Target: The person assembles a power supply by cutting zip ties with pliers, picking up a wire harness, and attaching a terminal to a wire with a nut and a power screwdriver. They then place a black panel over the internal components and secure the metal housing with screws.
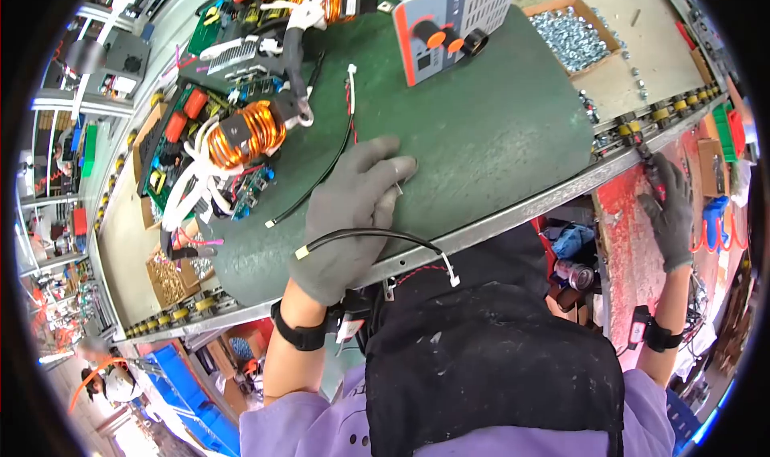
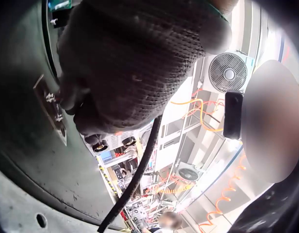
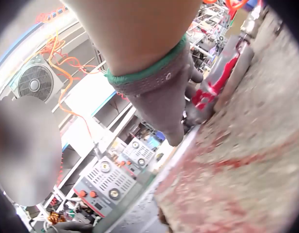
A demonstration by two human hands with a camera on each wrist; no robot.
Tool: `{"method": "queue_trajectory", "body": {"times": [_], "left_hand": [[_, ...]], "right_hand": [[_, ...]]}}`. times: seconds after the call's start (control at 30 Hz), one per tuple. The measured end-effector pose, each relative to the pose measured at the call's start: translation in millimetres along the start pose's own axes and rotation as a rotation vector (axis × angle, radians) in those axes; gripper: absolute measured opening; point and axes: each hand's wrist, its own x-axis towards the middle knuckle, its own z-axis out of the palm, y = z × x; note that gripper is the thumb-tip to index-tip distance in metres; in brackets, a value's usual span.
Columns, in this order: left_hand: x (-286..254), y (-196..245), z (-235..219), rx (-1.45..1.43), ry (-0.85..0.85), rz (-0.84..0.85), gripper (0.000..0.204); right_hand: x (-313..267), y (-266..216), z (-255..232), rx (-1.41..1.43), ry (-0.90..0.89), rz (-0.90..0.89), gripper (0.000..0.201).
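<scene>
Green matting (image 1: 513,136) tops the metal-edged bench beneath my head camera. Over it, I see the grey-gloved left hand (image 1: 345,216), fingers bent, pinching a small flat metal plate (image 2: 51,111); from the left wrist, its long axis slants upper left to lower right, right at the fingertips (from above it is barely a sliver). One short black cable (image 1: 369,231) drapes sideways over the back of that hand, its white plug pointing right and towards the body.

Well off to the right, the grey-gloved right hand (image 1: 672,208) has its fingers curled round a long red-and-grey tool (image 3: 220,73) above a worn, red-stained surface (image 1: 622,240); from my head view the tool's long axis points away from the body, slightly left.

Farther out, a longer black cable (image 1: 330,170) lies on the matting just beyond the left hand. Past it I find green circuit assemblies with orange copper coils (image 1: 261,128), an upright grey-and-orange metal box (image 1: 437,24), and a cardboard tray (image 1: 600,60) of silver fasteners.
</scene>
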Motion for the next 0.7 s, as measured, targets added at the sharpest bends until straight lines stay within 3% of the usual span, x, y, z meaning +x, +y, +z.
{"method": "queue_trajectory", "body": {"times": [0.07,0.13,0.2,0.23,0.3,0.33,0.4,0.5,0.53,0.6,0.63,0.67,0.7], "left_hand": [[-16.3,7.2,-14.4,0.005,-0.058,-0.011,0.028],[-42.0,11.2,-30.2,-0.071,-0.057,-0.021,0.026],[-72.6,26.9,-47.9,-0.160,-0.343,-0.205,0.019],[-91.4,29.7,-44.8,-0.159,-0.340,-0.218,0.019],[-128.8,19.8,-24.8,0.003,-0.520,-0.354,0.022],[-138.5,10.9,-6.4,0.002,-0.514,-0.363,0.022],[-152.2,-3.0,39.3,0.058,-0.220,-0.467,0.032],[-155.6,-14.3,73.7,0.104,-0.190,-0.404,0.036],[-156.6,-17.2,74.1,0.105,-0.178,-0.408,0.036],[-154.1,-25.1,66.6,-0.116,-0.305,-0.483,0.038],[-149.8,-24.3,57.5,-0.025,-0.442,-0.482,0.036],[-151.7,-26.2,51.7,-0.012,-0.420,-0.484,0.036],[-156.6,-27.8,45.8,-0.159,-0.381,-0.380,0.034]], "right_hand": [[-10.3,18.2,7.6,-0.001,-0.134,0.219,0.063],[-19.1,36.8,18.4,0.039,-0.042,0.147,0.066],[-23.4,56.7,22.9,0.145,-0.125,0.225,0.063],[-22.0,60.7,23.8,0.303,-0.186,0.284,0.058],[-19.4,64.9,24.7,0.345,-0.238,0.304,0.054],[-18.0,68.1,26.5,0.381,-0.284,0.332,0.051],[-24.1,74.1,38.9,0.377,-0.198,0.317,0.049],[-20.2,67.6,35.9,0.621,-0.186,0.342,0.048],[-16.4,61.1,29.3,0.642,-0.154,0.351,0.046],[-4.6,49.1,12.2,0.673,-0.101,0.340,0.045],[-0.9,44.9,0.1,0.692,-0.106,0.363,0.043],[-0.3,42.3,-6.7,0.712,-0.110,0.386,0.042],[-2.2,46.5,-7.1,0.617,-0.071,0.412,0.039]]}}
